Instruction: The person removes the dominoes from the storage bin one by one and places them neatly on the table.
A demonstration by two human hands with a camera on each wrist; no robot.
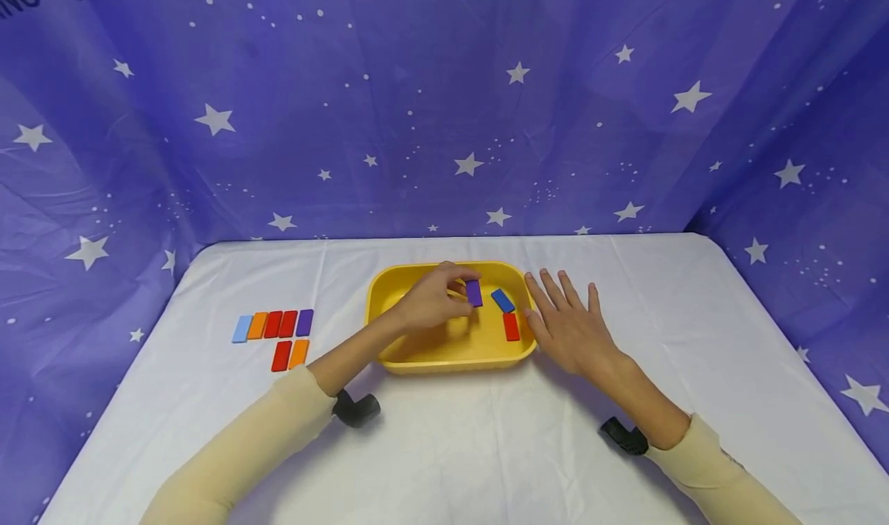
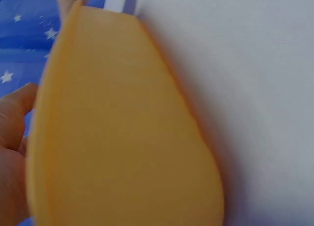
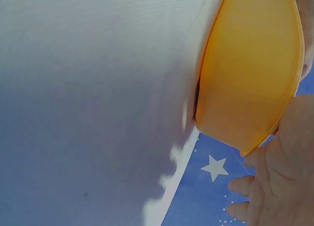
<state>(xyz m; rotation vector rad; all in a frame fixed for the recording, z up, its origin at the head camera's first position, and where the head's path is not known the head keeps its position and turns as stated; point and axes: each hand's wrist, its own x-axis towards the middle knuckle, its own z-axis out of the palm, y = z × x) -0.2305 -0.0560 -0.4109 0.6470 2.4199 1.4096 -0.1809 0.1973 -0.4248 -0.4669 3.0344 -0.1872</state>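
Observation:
My left hand (image 1: 432, 299) is over the yellow tray (image 1: 451, 367) and pinches a small purple tile (image 1: 474, 293) between thumb and fingers. In the tray's right part lie a blue tile (image 1: 503, 301) and a red tile (image 1: 511, 327). Beside the tray's right end is my right hand (image 1: 571, 326), palm down with its fingers spread and straight, the thumb at the rim. The left wrist view shows the tray's outer wall (image 2: 122, 118) covering most of the left hand (image 2: 12, 138). In the right wrist view the right hand (image 3: 284, 172) is at the tray's corner.
Left of the tray, several tiles lie on the white tablecloth (image 1: 444, 448) in two rows. The upper row runs from a light blue tile (image 1: 241, 329) to a purple tile (image 1: 304, 323); a red tile (image 1: 281, 356) and an orange tile (image 1: 299, 353) lie below. A starry purple curtain (image 1: 430, 123) hangs behind.

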